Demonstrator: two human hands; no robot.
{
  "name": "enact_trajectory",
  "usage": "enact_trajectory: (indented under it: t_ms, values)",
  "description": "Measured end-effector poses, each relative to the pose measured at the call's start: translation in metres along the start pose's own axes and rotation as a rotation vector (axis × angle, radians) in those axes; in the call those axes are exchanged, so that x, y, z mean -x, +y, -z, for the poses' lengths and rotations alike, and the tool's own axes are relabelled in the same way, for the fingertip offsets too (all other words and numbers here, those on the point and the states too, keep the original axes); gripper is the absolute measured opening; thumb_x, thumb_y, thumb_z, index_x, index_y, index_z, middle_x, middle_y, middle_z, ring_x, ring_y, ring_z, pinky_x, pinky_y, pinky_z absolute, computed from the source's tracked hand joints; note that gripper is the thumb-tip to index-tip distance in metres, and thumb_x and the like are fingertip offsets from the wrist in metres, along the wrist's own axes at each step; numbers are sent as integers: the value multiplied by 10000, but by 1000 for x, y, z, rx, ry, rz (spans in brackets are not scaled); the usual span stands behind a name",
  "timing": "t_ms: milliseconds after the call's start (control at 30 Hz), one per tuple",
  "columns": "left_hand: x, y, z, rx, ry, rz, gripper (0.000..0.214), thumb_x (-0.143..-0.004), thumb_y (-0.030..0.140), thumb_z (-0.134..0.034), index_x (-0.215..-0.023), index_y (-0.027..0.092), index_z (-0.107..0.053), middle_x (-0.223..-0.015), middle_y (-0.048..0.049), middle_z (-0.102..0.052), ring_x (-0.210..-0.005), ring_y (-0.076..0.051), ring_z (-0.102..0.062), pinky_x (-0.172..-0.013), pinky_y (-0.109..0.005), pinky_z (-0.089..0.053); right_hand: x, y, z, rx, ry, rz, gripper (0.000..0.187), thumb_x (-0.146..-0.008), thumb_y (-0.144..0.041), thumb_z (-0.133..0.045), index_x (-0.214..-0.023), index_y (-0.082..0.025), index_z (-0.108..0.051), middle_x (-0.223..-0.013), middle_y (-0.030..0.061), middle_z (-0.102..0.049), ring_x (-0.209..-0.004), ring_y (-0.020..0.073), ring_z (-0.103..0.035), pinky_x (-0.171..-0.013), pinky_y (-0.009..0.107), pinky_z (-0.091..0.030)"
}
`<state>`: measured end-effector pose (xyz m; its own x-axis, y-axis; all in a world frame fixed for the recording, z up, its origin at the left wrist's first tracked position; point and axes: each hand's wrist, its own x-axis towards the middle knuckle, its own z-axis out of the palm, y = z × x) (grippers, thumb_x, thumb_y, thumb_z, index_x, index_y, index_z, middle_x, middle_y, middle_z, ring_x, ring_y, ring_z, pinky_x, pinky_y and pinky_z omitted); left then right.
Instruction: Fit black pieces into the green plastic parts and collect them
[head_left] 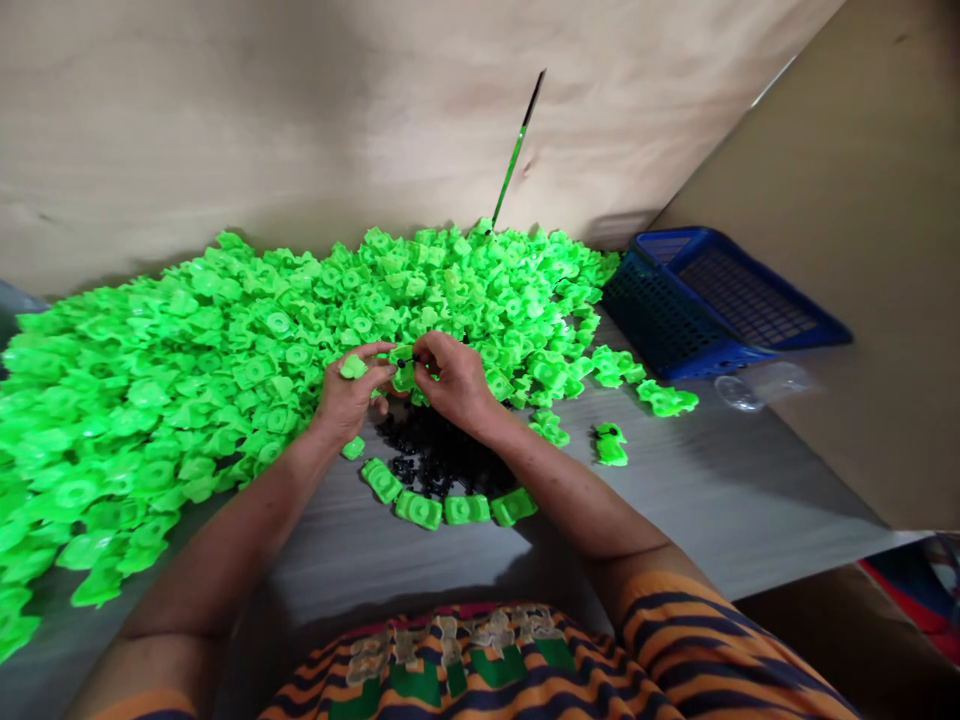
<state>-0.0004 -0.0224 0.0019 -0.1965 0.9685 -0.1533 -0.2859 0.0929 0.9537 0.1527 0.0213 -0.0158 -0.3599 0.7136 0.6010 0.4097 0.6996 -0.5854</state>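
Between my two hands is a green plastic piece (pixel 404 372) with small black parts on it. My left hand (pixel 351 392) grips its left side, and another green bit (pixel 354 367) shows against those fingers. At the right side, the fingertips of my right hand (pixel 452 375) pinch near a small black part (pixel 416 358); the fingers partly hide it. Just below the hands lies a pile of small black parts (pixel 450 450). Several green car-shaped pieces (pixel 466 510) form a curved row along its near edge.
A large heap of green pieces (pixel 225 340) covers the back and left of the grey table (pixel 675 490). At the right, a blue basket (pixel 675 300) lies tilted by clear plastic (pixel 780 378). A thin stick (pixel 517 150) rises from the heap. One loose green piece (pixel 611 445) lies right of my forearm.
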Motion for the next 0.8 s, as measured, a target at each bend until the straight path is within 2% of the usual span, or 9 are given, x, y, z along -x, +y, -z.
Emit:
enact_trajectory:
  t_ms: [167,400,533,700,800]
  values:
    - [1,0,-1,-7,-3,2,512,-448,309,-887,-914,153,-740,-729,-16,-747,-473,-165,-640,-328,-206,-364,0,0,1,15,-17,-4,126,-808,-108,-492,-850,-223,-524,-770,-1,-548,-701,157,-505,-666,269,-387]
    - [-1,-5,2,9,-54,-16,540,-479,332,-925,-956,152,-748,-750,-29,-750,-519,-170,-662,-340,-200,-359,0,2,1,37,-27,-15,123,-824,-113,-482,-858,-230,-504,-788,6,-545,-712,165,-505,-666,274,-379]
    - [-2,-9,-1,-7,-7,-54,563,-454,361,-954,-931,153,-740,-711,-10,-722,-499,-150,-627,-327,-195,-343,1,2,-1,50,-35,-18,130,-829,-106,-485,-869,-226,-513,-799,13,-551,-719,170,-506,-662,275,-381]
    - [-3,-13,-1,-19,53,-111,486,-513,384,-939,-897,150,-755,-606,36,-634,-479,-116,-570,-337,-181,-339,2,2,-4,37,-19,12,137,-846,-95,-502,-879,-223,-541,-819,18,-569,-739,170,-527,-672,274,-407]
    - [-3,-12,1,-23,66,-140,447,-542,375,-919,-901,153,-772,-628,33,-648,-494,-109,-561,-348,-186,-357,3,1,-5,-21,11,35,126,-861,-104,-522,-887,-224,-555,-824,16,-593,-743,161,-553,-682,271,-441]
